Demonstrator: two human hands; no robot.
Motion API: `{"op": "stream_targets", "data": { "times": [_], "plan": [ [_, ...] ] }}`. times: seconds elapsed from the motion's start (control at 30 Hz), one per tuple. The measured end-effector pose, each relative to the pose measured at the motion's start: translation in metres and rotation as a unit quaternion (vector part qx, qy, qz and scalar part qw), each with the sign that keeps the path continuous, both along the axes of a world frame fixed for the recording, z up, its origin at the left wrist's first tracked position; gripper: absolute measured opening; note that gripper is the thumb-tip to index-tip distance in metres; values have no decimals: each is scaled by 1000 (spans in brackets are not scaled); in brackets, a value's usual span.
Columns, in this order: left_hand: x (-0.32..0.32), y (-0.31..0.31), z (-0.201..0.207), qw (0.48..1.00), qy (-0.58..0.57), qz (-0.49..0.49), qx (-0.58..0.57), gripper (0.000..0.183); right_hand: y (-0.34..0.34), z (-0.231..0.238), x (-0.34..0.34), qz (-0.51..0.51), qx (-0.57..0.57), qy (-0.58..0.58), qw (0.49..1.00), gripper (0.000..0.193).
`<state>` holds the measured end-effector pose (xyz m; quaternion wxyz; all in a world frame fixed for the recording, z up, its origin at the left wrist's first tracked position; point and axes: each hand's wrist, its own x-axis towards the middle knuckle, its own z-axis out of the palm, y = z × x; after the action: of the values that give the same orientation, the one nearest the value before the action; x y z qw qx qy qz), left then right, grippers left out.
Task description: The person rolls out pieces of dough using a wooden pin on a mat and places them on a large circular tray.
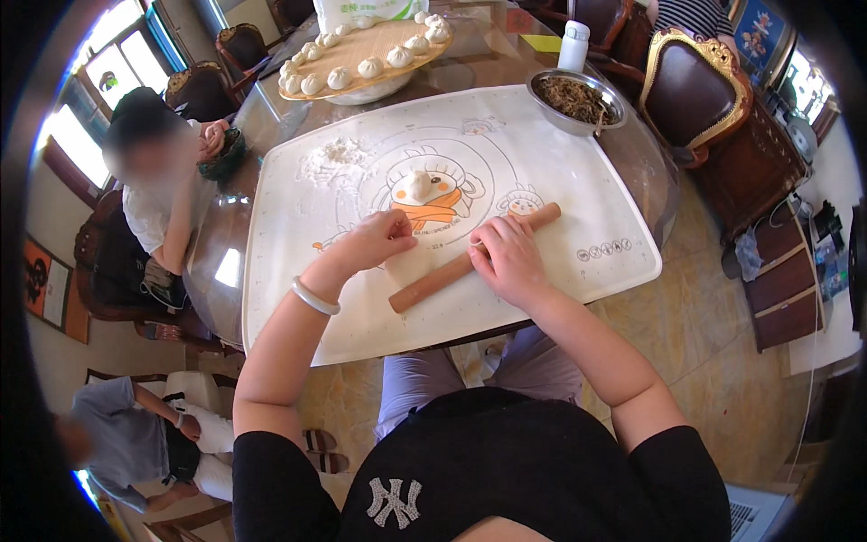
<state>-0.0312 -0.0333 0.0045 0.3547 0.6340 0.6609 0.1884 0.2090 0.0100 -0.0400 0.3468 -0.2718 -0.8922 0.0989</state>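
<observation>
A wooden rolling pin (433,282) lies slantwise across a white printed dough mat (578,271). My right hand (510,259) is closed over the pin, nearer its far right end. To the left, my left hand (384,239) has its fingers curled together at the edge of a thin, pale round of dough (409,266), which is hard to tell from the mat. This dough is next to the pin's near side. Beyond my hands a small lump of dough (419,186) rests on the mat's cartoon print, with scattered flour (336,163) to its far left.
A round board (370,50) of filled buns sits on a bowl at the back. Far right stand a metal bowl of dark filling (578,99) and a white bottle (573,45). A person (153,172) sits at the left with a green bowl (223,158); another (135,438) sits behind.
</observation>
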Motion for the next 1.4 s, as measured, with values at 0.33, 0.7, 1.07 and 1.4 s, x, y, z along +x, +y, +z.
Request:
{"op": "stream_targets", "data": {
  "times": [0.33,0.7,1.07,1.4],
  "plan": [
    [11,25,-19,995,-87,-24,41,21,3,-5,-7,-42,42,-79,995,41],
    [16,28,-27,991,-87,-2,103,14,51,1,-68,-134,-19,-226,965,55],
    [4,24,-27,988,-84,38,126,17,2,5,-10,-83,-17,-239,967,62],
    [3,20,-25,989,-86,20,116,22,40,7,-77,-153,-48,-206,965,63]
  ]
}}
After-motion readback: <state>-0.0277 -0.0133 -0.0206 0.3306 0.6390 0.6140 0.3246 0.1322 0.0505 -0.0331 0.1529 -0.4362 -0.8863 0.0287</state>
